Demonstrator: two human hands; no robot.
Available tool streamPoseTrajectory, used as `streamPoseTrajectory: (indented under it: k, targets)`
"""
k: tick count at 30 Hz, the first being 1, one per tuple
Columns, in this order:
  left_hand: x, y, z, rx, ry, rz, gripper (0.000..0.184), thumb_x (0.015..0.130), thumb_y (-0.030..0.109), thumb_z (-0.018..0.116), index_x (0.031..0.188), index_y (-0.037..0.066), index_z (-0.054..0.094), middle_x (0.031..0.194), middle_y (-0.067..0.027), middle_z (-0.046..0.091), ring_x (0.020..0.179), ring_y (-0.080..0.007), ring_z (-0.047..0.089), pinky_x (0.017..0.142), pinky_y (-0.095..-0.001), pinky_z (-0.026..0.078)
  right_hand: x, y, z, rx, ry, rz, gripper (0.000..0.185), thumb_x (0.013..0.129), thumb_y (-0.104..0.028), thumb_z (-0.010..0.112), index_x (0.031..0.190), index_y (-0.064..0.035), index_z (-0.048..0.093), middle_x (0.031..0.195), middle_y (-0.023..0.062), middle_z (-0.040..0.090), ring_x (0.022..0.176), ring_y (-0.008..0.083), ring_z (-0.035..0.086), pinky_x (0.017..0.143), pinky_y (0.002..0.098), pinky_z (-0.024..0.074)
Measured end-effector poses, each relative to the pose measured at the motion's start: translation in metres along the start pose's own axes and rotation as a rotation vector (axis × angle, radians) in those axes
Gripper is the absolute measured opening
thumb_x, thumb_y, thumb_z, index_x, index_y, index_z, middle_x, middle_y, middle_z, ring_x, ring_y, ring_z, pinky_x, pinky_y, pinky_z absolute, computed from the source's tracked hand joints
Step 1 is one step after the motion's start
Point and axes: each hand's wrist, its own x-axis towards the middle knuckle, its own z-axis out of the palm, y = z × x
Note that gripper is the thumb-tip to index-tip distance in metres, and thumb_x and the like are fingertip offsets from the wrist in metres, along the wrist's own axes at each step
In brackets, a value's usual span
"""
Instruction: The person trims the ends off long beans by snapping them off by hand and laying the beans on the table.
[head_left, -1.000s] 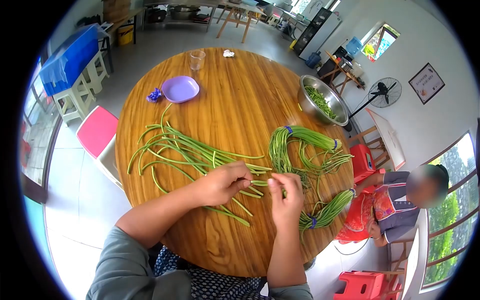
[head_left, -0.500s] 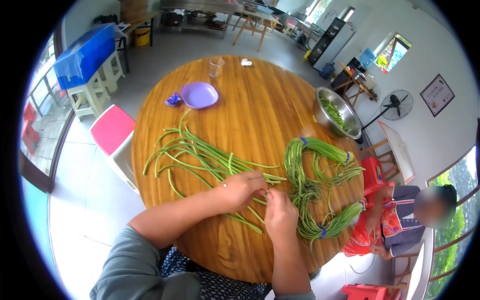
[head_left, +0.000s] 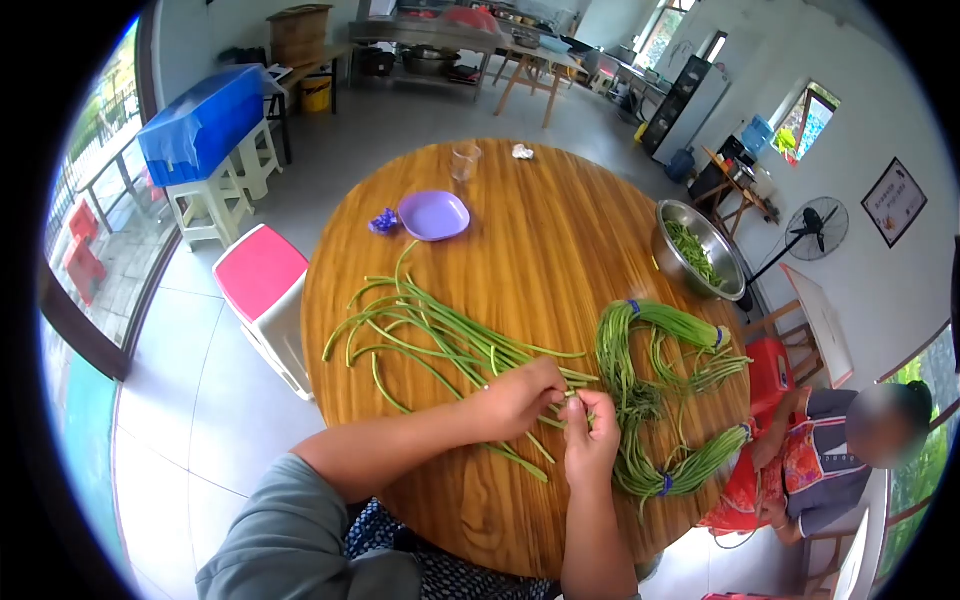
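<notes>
My left hand [head_left: 520, 398] and my right hand [head_left: 592, 436] meet above the near part of the round wooden table, fingertips pinched together. Between them shows a short bit of green stem, apparently a garlic scape [head_left: 570, 396]; most of it is hidden by the fingers. Beneath and left of my left hand lie loose garlic scapes [head_left: 440, 320], spread out with curling ends. To the right of my right hand rest two bent bundles, an upper bundle [head_left: 665, 318] and a lower bundle [head_left: 695, 468], both bound with blue ties.
A steel bowl [head_left: 735, 262] with cut green pieces stands at the table's right edge. Farther back are a purple dish [head_left: 434, 216], blue ties [head_left: 383, 221], a clear cup [head_left: 465, 162] and crumpled white paper [head_left: 522, 152]. Another person [head_left: 825, 460] sits at the right.
The whole view has shifted, so the table and its things appear farther right and lower. Both hands stay together at nearly the same place over the table, fingers slightly rearranged.
</notes>
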Motion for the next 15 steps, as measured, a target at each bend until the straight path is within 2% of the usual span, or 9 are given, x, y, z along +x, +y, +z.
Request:
streamPoseTrajectory:
  k: [2, 3, 4, 6, 7, 10, 11, 13, 15]
  targets:
    - [0.001, 0.002, 0.004, -0.162, 0.024, -0.023, 0.009, 0.086, -0.004, 0.061, 0.092, 0.000, 0.057, 0.090, -0.0145, 0.056, 0.082, -0.0323, 0.058, 0.073, -0.0382, 0.048, 0.000, -0.001, 0.002, 0.180, 0.031, -0.142, 0.012, 0.099, -0.013, 0.057, 0.106, -0.0029, 0.059, 0.084, 0.0021, 0.061, 0.065, 0.0096, 0.054, 0.064, 0.0238, 0.0468]
    - [0.000, 0.004, 0.004, -0.170, 0.043, -0.043, 0.009, 0.087, -0.004, 0.062, 0.093, 0.000, 0.057, 0.088, -0.0143, 0.056, 0.082, -0.0310, 0.058, 0.073, -0.0373, 0.048, -0.003, -0.012, 0.003, 0.360, 0.018, -0.041, 0.012, 0.099, -0.013, 0.058, 0.107, -0.0038, 0.056, 0.084, 0.0025, 0.059, 0.061, 0.0059, 0.047, 0.056, 0.0201, 0.0398]
    - [0.001, 0.005, 0.004, -0.180, 0.062, -0.058, 0.009, 0.088, -0.004, 0.062, 0.093, 0.000, 0.057, 0.087, -0.0141, 0.056, 0.081, -0.0297, 0.058, 0.074, -0.0365, 0.048, -0.001, -0.013, 0.005, 0.495, 0.060, -0.058, 0.010, 0.100, -0.013, 0.057, 0.106, -0.0049, 0.054, 0.085, 0.0033, 0.058, 0.058, 0.0038, 0.040, 0.051, 0.0185, 0.0323]
    - [-0.001, 0.002, 0.005, -0.169, 0.040, -0.074, 0.008, 0.089, -0.002, 0.063, 0.094, 0.001, 0.057, 0.087, -0.0131, 0.056, 0.082, -0.0277, 0.058, 0.074, -0.0355, 0.048, 0.006, -0.021, -0.003, 0.629, 0.170, -0.022, 0.010, 0.102, -0.015, 0.054, 0.104, -0.0057, 0.054, 0.084, 0.0029, 0.055, 0.056, 0.0051, 0.038, 0.049, 0.0204, 0.0297]
    - [-0.002, 0.001, 0.003, -0.214, 0.016, -0.151, 0.004, 0.095, 0.003, 0.061, 0.096, 0.003, 0.057, 0.087, -0.0067, 0.054, 0.081, -0.0175, 0.053, 0.073, -0.0308, 0.046, 0.009, -0.018, -0.013, 0.617, 0.190, -0.026, 0.010, 0.102, -0.015, 0.054, 0.104, -0.0057, 0.054, 0.084, 0.0029, 0.055, 0.056, 0.0051, 0.038, 0.049, 0.0204, 0.0297]
    - [0.002, 0.004, -0.010, -0.322, -0.003, -0.293, 0.005, 0.098, 0.008, 0.058, 0.096, 0.003, 0.056, 0.088, -0.0054, 0.053, 0.082, -0.0143, 0.051, 0.074, -0.0287, 0.044, 0.027, -0.004, -0.042, 0.800, 0.246, 0.115, 0.011, 0.102, -0.017, 0.052, 0.108, -0.0082, 0.054, 0.084, 0.0048, 0.054, 0.053, 0.0083, 0.038, 0.048, 0.0227, 0.0312]
    - [0.004, 0.004, -0.014, -0.275, 0.005, -0.238, 0.007, 0.098, 0.009, 0.058, 0.097, 0.001, 0.056, 0.087, -0.0103, 0.055, 0.082, -0.0253, 0.057, 0.075, -0.0338, 0.046, 0.029, -0.004, -0.053, 0.870, 0.213, 0.153, 0.010, 0.102, -0.016, 0.052, 0.108, -0.0085, 0.055, 0.084, 0.0040, 0.053, 0.056, 0.0097, 0.041, 0.050, 0.0233, 0.0327]
    - [0.007, 0.002, -0.018, -0.221, 0.002, -0.131, 0.008, 0.099, 0.009, 0.057, 0.097, 0.001, 0.056, 0.088, -0.0090, 0.054, 0.083, -0.0215, 0.055, 0.075, -0.0316, 0.045, 0.031, -0.004, -0.060, 0.937, 0.176, 0.191, 0.010, 0.102, -0.015, 0.052, 0.108, -0.0089, 0.056, 0.084, 0.0033, 0.052, 0.060, 0.0111, 0.043, 0.052, 0.0239, 0.0342]
    - [0.007, 0.003, -0.019, -0.169, -0.003, -0.035, 0.010, 0.100, 0.010, 0.055, 0.096, 0.001, 0.056, 0.088, -0.0076, 0.053, 0.083, -0.0177, 0.052, 0.076, -0.0293, 0.044, 0.032, -0.006, -0.058, 1.094, -0.095, 0.261, 0.011, 0.101, -0.015, 0.052, 0.109, -0.0088, 0.055, 0.085, 0.0027, 0.050, 0.068, 0.0141, 0.047, 0.056, 0.0255, 0.0373]
